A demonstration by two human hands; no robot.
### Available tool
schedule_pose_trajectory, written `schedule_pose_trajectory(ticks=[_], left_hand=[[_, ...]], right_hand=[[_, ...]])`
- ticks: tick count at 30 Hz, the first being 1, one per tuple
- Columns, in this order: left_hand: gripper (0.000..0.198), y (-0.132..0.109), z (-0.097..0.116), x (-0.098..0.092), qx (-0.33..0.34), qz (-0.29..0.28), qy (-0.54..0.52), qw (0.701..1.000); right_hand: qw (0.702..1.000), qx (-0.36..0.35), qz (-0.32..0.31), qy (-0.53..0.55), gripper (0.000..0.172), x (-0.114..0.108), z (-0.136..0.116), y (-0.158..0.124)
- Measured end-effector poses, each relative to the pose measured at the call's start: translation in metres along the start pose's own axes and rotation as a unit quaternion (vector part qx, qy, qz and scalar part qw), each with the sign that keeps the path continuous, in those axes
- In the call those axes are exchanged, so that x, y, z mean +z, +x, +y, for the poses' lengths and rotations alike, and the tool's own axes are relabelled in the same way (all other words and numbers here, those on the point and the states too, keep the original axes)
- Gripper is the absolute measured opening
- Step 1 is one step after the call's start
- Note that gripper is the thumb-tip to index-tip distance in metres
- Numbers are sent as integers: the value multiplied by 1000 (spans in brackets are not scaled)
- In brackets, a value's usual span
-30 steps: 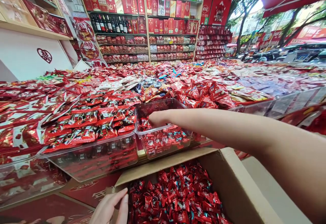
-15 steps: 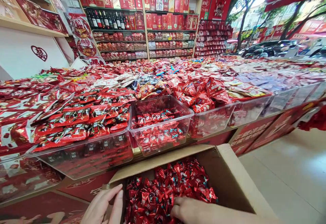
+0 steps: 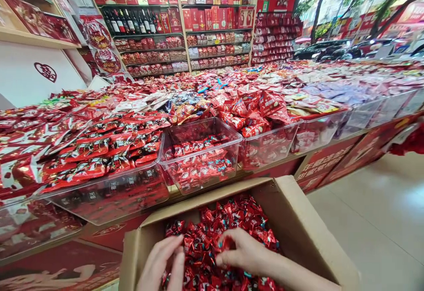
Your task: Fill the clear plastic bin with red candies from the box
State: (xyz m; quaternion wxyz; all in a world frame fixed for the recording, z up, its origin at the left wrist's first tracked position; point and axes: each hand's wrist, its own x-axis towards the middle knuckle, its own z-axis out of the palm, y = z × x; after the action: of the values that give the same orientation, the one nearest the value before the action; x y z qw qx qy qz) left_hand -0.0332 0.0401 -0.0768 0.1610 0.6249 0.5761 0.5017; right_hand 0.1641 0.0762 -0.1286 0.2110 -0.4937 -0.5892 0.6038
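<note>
A cardboard box (image 3: 309, 229) holds a heap of small red-wrapped candies (image 3: 228, 213) with bits of turquoise on the wrappers. Over the left part of the heap is my left hand (image 3: 162, 262), its thumb apart from the fingers and nothing seen between them. My right hand (image 3: 243, 251) curls over the middle of the heap, with red wrapper showing between its thumb and fingers; how many candies it holds is hidden. Just beyond the box, a clear plastic bin (image 3: 200, 156) is partly filled with similar red candies.
Clear bins of red packets flank that bin, such as the dark-labelled packets (image 3: 114, 160) and the pyramid-shaped packets (image 3: 255, 116). Behind the display stand shelves with wine bottles (image 3: 129, 21) and red boxes. Tiled floor (image 3: 371, 220) lies at right.
My right hand has risen out of the candies with red wrapper between its fingers. My left hand has shifted right, in over the heap. The view has shifted slightly.
</note>
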Motion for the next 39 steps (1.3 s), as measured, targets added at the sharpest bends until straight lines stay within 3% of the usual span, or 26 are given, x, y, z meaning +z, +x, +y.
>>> schedule_pose_trajectory(ticks=[3, 5, 8, 13, 15, 17, 18, 20, 22, 23, 28, 32, 35, 39], left_hand=[[43, -5, 14, 25, -206, -121, -120, 964], [43, -2, 21, 36, -272, -165, -154, 935], [33, 4, 27, 42, -281, -187, -170, 926], [18, 2, 24, 37, -224, -177, -153, 946], [15, -2, 24, 37, -183, -156, -134, 961], [18, -6, 26, 38, -188, -134, -135, 964], [23, -7, 28, 40, -221, -132, -160, 953], [35, -9, 32, 43, -323, -145, -249, 902], [42, -10, 35, 45, -389, -157, -320, 850], [43, -10, 36, 46, -397, -156, -333, 841], [42, -8, 34, 46, -362, -128, -277, 881], [40, -5, 29, 46, -326, -143, -230, 906], [45, 1, 14, 45, -321, -155, -197, 913], [40, 3, -15, 37, -308, -127, -121, 935]], right_hand=[[977, -29, -19, 210, 39, -5, -35, -10], [965, -54, -12, 257, 47, -5, -49, -15], [969, -73, 26, 233, 45, -1, -53, -21], [964, -82, 5, 254, 33, 1, -44, -28], [962, -117, 49, 240, 25, -1, -41, -30], [957, -202, 124, 168, 15, -2, -39, -31], [947, -255, 155, 120, 12, -3, -38, -31], [918, -346, 191, 32, 14, -3, -36, -32], [899, -389, 199, -28, 18, -2, -34, -34], [896, -396, 197, -46, 19, -1, -33, -35], [912, -362, 184, -52, 31, 3, -32, -43], [920, -335, 203, -37, 11, 6, -26, -40], [928, -298, 216, -62, 7, 0, -14, -30], [933, -210, 264, -125, 8, -21, 13, -18]])
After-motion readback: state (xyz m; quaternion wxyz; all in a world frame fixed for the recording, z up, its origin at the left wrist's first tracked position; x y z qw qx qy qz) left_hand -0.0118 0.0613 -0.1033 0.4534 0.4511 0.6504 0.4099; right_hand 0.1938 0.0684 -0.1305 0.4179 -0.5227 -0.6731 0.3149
